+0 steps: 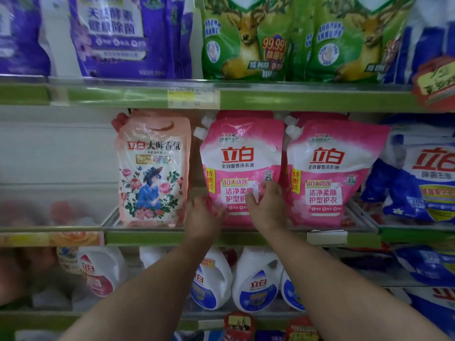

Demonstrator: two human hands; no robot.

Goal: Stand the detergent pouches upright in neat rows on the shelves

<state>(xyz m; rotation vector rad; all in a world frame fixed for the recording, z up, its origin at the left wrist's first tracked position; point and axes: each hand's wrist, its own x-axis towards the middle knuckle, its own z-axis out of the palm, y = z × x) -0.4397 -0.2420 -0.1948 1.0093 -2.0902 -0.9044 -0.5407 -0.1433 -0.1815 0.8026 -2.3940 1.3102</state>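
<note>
A glossy pink detergent pouch (240, 168) stands upright at the middle of the green-edged middle shelf (157, 238), its soft plastic bulging low and narrowing to a white screw cap at the top left corner. Both hands are on its lower part: the left hand (203, 211) grips the bottom left edge with curled fingers, and the right hand (267, 205) lies on the front face with fingers bent against the film and thumb on the printed panel.

Just to its right stands a second pink pouch (330, 173) of the same print, nearly touching it; more pink pouches show behind both. To the left, with a narrow gap between, a peach floral pouch (152, 171) stands upright, flatter and crinkled, with a pink cap. At the far right, blue and white pouches (418, 183) lean in a slumped pile.

The upper shelf carries purple pouches (118, 35) and green deer-printed pouches (248, 38), packed close. A yellow price tag (189, 96) sits on its front rail. The lower shelf holds rigid white jugs (256, 279) with moulded handles and blue or pink labels.
</note>
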